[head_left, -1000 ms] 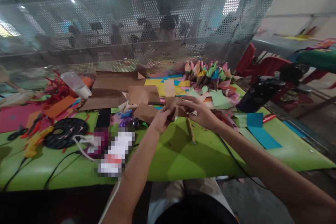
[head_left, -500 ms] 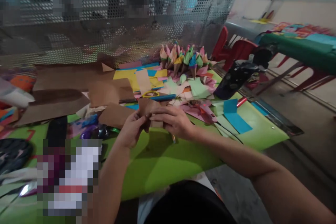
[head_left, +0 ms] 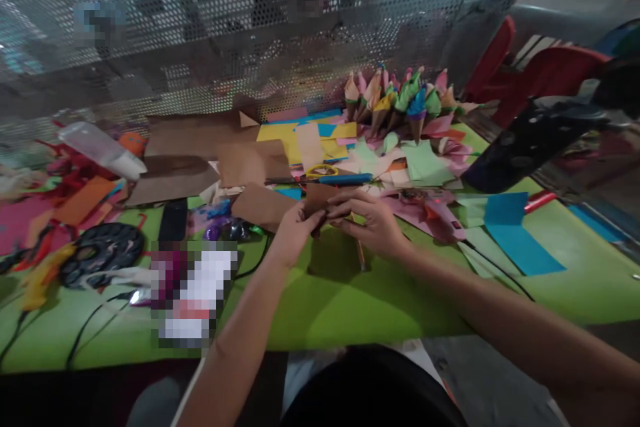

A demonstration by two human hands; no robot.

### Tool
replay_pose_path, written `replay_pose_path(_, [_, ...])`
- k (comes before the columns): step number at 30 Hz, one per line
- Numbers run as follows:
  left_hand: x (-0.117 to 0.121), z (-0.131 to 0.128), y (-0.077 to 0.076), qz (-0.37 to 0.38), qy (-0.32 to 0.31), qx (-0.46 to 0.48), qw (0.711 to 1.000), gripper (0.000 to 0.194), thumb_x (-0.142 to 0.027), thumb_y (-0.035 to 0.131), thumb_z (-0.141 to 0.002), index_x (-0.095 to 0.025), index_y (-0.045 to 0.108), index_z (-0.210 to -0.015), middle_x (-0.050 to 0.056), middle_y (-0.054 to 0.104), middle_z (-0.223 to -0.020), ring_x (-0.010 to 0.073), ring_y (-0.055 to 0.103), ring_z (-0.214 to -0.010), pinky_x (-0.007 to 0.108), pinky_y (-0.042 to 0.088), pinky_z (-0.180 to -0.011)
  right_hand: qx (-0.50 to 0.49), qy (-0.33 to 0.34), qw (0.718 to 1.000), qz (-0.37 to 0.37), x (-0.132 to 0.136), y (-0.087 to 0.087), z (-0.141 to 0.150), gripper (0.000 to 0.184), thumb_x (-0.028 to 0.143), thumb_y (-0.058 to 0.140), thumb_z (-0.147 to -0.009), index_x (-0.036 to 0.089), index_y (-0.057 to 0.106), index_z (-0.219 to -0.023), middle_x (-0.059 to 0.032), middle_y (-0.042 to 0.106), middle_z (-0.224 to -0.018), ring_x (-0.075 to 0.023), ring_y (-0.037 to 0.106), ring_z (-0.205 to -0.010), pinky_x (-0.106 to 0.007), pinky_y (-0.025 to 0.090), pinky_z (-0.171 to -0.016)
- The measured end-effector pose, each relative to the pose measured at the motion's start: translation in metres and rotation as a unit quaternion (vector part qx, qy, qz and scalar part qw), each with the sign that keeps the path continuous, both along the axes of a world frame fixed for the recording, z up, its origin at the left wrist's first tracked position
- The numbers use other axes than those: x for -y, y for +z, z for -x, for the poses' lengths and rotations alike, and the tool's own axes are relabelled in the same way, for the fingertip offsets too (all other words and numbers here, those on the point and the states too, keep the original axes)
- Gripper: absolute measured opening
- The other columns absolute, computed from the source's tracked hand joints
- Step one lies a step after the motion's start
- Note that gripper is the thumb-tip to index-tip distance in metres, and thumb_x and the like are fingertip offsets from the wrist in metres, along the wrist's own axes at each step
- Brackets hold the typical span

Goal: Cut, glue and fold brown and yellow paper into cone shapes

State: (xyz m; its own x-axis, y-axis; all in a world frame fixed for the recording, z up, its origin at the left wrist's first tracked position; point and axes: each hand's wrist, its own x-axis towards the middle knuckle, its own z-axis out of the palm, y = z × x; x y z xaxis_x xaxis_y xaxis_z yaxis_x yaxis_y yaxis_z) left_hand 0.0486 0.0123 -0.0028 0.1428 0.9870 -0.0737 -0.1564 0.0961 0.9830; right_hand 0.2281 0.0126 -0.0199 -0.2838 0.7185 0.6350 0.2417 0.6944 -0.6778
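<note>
Both my hands hold a small piece of brown paper (head_left: 320, 195) above the green tabletop. My left hand (head_left: 295, 230) pinches its left side between thumb and fingers. Across its right side lie the bent fingers of my right hand (head_left: 373, 223), closed on the same piece. A pencil (head_left: 360, 250) slants down just below my right hand; whether the hand touches it I cannot tell. Just left of my left hand lies a loose brown paper sheet (head_left: 265, 205). Beyond the hands are yellow-handled scissors (head_left: 321, 171) and a blue pen-like tool (head_left: 345, 179).
Several paper ice-cream cones (head_left: 395, 103) stand at the back by a perforated metal screen (head_left: 225, 60). A dark tumbler (head_left: 520, 143) and folded blue paper (head_left: 515, 227) are on the right. Left lie a yellow glue gun (head_left: 47, 277), a clear bottle (head_left: 100, 150) and a black tray (head_left: 103, 253).
The view has swung left, so the table's things appear farther right and more of its left side shows. My hands still hold the brown paper, with the right fingers slightly more spread.
</note>
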Motion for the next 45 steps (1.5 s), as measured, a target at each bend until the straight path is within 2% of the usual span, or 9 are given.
replay_pose_path(6, [0.001,-0.005,-0.009,-0.032,-0.003,-0.048,0.998,0.023,-0.027,0.078,-0.074,-0.017,0.072,-0.094,-0.001,0.067,-0.070,0.0105,0.052,-0.057,0.021,0.040,-0.053,-0.009,-0.076,0.997,0.018,0.000,0.000,0.001,0.011,0.032,0.071,-0.088,0.023,0.071,-0.082,-0.0095,0.065,-0.111,-0.0260,0.063,-0.110,-0.043,0.053,-0.093])
replay_pose_path(9, [0.002,-0.009,-0.012,-0.038,-0.010,-0.035,0.999,0.024,-0.026,0.073,-0.077,-0.019,0.073,-0.100,0.004,0.075,-0.092,0.0174,0.066,-0.083,0.026,0.050,-0.075,-0.019,-0.077,0.996,0.036,0.000,0.002,0.001,0.015,0.037,0.072,-0.088,0.024,0.072,-0.081,-0.0101,0.062,-0.122,-0.0285,0.059,-0.118,-0.048,0.049,-0.099])
replay_pose_path(14, [0.003,-0.011,-0.015,-0.070,-0.032,-0.030,0.997,0.033,-0.028,0.070,-0.081,-0.018,0.068,-0.112,0.010,0.073,-0.119,0.0259,0.063,-0.117,0.038,0.045,-0.103,-0.040,-0.042,0.994,0.088,-0.001,0.003,0.001,0.021,0.045,0.072,-0.087,0.026,0.075,-0.079,-0.0085,0.062,-0.123,-0.0277,0.058,-0.119,-0.048,0.046,-0.103])
replay_pose_path(17, [0.004,-0.011,-0.016,-0.082,-0.031,-0.039,0.995,0.035,-0.029,0.070,-0.082,-0.017,0.066,-0.115,0.011,0.073,-0.121,0.0270,0.063,-0.117,0.040,0.046,-0.103,-0.056,-0.047,0.991,0.113,-0.001,0.003,0.000,0.024,0.049,0.074,-0.084,0.026,0.075,-0.077,-0.0083,0.063,-0.118,-0.0281,0.058,-0.117,-0.049,0.046,-0.102])
replay_pose_path(23, [0.002,-0.010,-0.016,-0.043,-0.027,0.000,0.999,0.034,-0.031,0.076,-0.078,-0.017,0.068,-0.108,0.009,0.076,-0.112,0.0272,0.067,-0.110,0.040,0.048,-0.099,-0.065,0.005,0.988,0.138,0.003,0.008,0.003,0.025,0.052,0.079,-0.079,0.027,0.077,-0.074,-0.0071,0.057,-0.138,-0.0314,0.053,-0.129,-0.052,0.039,-0.110])
replay_pose_path(27, [0.001,-0.010,-0.016,-0.039,-0.029,0.016,0.999,0.032,-0.032,0.077,-0.077,-0.018,0.069,-0.105,0.009,0.076,-0.111,0.0263,0.068,-0.109,0.040,0.048,-0.100,-0.088,-0.016,0.984,0.154,0.003,0.008,0.005,0.030,0.054,0.076,-0.080,0.026,0.074,-0.070,-0.0070,0.061,-0.130,-0.0306,0.055,-0.126,-0.052,0.040,-0.109])
replay_pose_path(34, [0.003,-0.007,-0.016,0.002,0.000,0.033,0.999,0.034,-0.034,0.077,-0.078,-0.017,0.071,-0.107,0.009,0.075,-0.113,0.0247,0.067,-0.109,0.036,0.049,-0.096,-0.056,-0.010,0.989,0.133,-0.002,0.001,0.002,0.031,0.058,0.075,-0.080,0.027,0.077,-0.077,-0.0087,0.057,-0.136,-0.0288,0.058,-0.121,-0.051,0.043,-0.108])
replay_pose_path(40, [0.004,-0.008,-0.009,0.040,-0.007,0.069,0.997,0.038,-0.034,0.082,-0.072,-0.017,0.072,-0.104,0.008,0.076,-0.108,0.0225,0.069,-0.098,0.033,0.051,-0.088,-0.036,0.006,0.996,0.086,-0.005,0.000,-0.002,0.028,0.057,0.073,-0.082,0.029,0.078,-0.082,-0.0078,0.056,-0.137,-0.0305,0.050,-0.131,-0.052,0.041,-0.111])
replay_pose_path(45, [0.002,-0.010,-0.015,-0.005,-0.004,0.013,1.000,0.031,-0.036,0.078,-0.075,-0.017,0.071,-0.098,0.006,0.075,-0.099,0.0209,0.066,-0.094,0.032,0.050,-0.087,-0.032,-0.023,0.995,0.094,-0.006,-0.001,-0.001,0.027,0.050,0.073,-0.084,0.025,0.072,-0.073,-0.0079,0.061,-0.129,-0.0281,0.057,-0.120,-0.049,0.047,-0.103])
